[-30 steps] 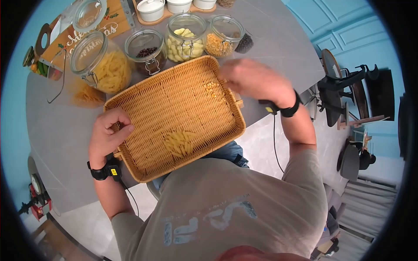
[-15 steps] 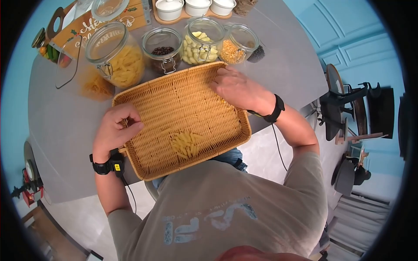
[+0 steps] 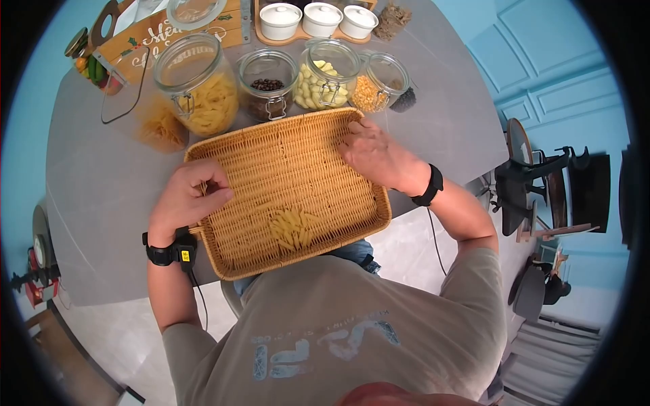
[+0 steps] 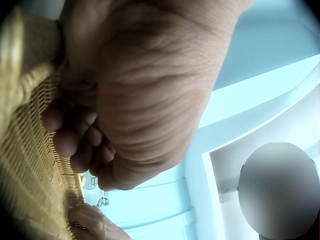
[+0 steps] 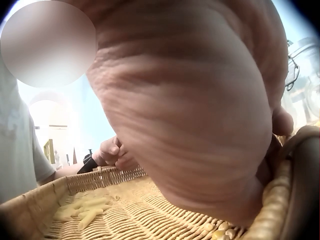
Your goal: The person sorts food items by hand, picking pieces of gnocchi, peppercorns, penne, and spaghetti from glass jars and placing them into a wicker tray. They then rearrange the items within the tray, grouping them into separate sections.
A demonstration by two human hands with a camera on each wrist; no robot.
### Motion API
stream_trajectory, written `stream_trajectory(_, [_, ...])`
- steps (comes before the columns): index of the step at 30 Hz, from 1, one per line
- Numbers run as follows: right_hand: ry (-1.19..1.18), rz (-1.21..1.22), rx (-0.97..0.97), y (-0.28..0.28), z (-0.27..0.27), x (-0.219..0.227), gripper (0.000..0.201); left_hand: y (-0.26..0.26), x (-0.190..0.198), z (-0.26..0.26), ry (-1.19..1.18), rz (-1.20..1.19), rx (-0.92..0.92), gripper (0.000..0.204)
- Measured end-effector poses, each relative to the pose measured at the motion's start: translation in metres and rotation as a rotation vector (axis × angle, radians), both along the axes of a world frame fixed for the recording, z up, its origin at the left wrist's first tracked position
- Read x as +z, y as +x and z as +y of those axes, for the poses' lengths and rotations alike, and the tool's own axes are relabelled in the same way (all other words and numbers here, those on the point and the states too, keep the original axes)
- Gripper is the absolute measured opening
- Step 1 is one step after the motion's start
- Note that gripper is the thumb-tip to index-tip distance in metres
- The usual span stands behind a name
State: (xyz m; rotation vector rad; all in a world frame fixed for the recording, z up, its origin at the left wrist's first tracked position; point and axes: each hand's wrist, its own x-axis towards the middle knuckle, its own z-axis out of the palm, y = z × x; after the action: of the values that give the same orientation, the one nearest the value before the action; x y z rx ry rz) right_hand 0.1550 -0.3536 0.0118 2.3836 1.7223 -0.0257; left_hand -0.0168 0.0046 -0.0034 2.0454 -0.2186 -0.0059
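Your left hand (image 3: 188, 197) sits on the left edge of the wicker tray (image 3: 257, 155), fingers curled round the rim there. The left wrist view shows the same: fingers (image 4: 70, 145) bent and pressed on the weave, so this hand holds the tray. Your right hand (image 3: 374, 154) is inside the tray at its far right corner, palm down, fingers bent toward the bottom. From the right wrist view, the palm covers nearly everything; small yellow kernels (image 5: 216, 231) lie on the weave just under it. I cannot tell if the fingers pinch any of them or only touch.

The tray lies on the grey table (image 3: 95, 203), its near edge at the table edge, close to your body. In the tray, near side, there is a small pile of tube pasta (image 3: 292, 227), well apart from both hands.

Behind the tray stand 4 glass jars in a row, just beside its far rim: a big one w/ pasta (image 3: 200, 88), one w/ dark beans (image 3: 267, 82), one w/ pale pieces (image 3: 325, 72), one w/ yellow kernels (image 3: 379, 82). Further back, 3 white pots (image 3: 318, 19) on a wooden board, and a wooden box (image 3: 169, 34) w/ white letters at the far left.
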Motion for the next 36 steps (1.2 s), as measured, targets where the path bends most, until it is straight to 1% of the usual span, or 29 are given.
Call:
stream_trajectory(4, [0.105, -0.055, 0.067, 0.004, -0.003, -0.005, 0.009, -0.001, 0.004, -0.002, 0.0, 0.018, 0.013, 0.017])
stream_trajectory(7, [0.074, -0.002, 0.043, 0.003, 0.002, 0.0, 0.01, -0.001, 0.005, -0.003, -0.001, 0.028, 0.006, 0.016])
stream_trajectory(10, [0.116, -0.038, 0.051, 0.005, -0.001, -0.007, 0.01, -0.001, 0.006, -0.002, -0.011, 0.047, 0.003, 0.016])
stream_trajectory(13, [0.088, -0.092, 0.06, -0.001, -0.003, -0.008, 0.009, -0.001, 0.003, -0.001, -0.013, 0.038, 0.002, 0.016])
stream_trajectory(16, [-0.029, -0.043, 0.042, -0.002, 0.0, 0.001, 0.007, -0.001, 0.002, -0.001, -0.024, 0.035, -0.009, 0.015])
stream_trajectory(19, [-0.068, -0.056, 0.046, -0.002, -0.001, 0.004, 0.009, -0.002, -0.002, 0.001, -0.039, 0.052, 0.007, 0.017])
stream_trajectory(22, [0.022, -0.019, 0.056, -0.008, -0.006, 0.005, 0.009, -0.003, 0.001, 0.0, -0.071, 0.076, -0.003, 0.017])
stream_trajectory(25, [-0.071, -0.029, 0.027, -0.012, -0.002, 0.008, 0.009, -0.002, 0.001, 0.0, -0.047, 0.077, -0.004, 0.017])
stream_trajectory(28, [0.015, -0.106, 0.087, -0.007, -0.006, -0.007, 0.008, -0.002, 0.002, 0.0, -0.053, 0.074, 0.001, 0.017])
stream_trajectory(31, [0.033, -0.107, 0.094, -0.004, -0.005, -0.005, 0.008, -0.002, 0.001, 0.001, -0.076, 0.079, 0.008, 0.015])
stream_trajectory(34, [0.096, -0.05, 0.074, -0.003, -0.004, 0.002, 0.008, -0.002, 0.001, 0.0, -0.066, 0.078, 0.004, 0.015])
stream_trajectory(36, [0.124, 0.041, 0.04, 0.001, -0.003, 0.002, 0.004, -0.001, 0.0, 0.0, -0.036, 0.047, -0.001, 0.016])
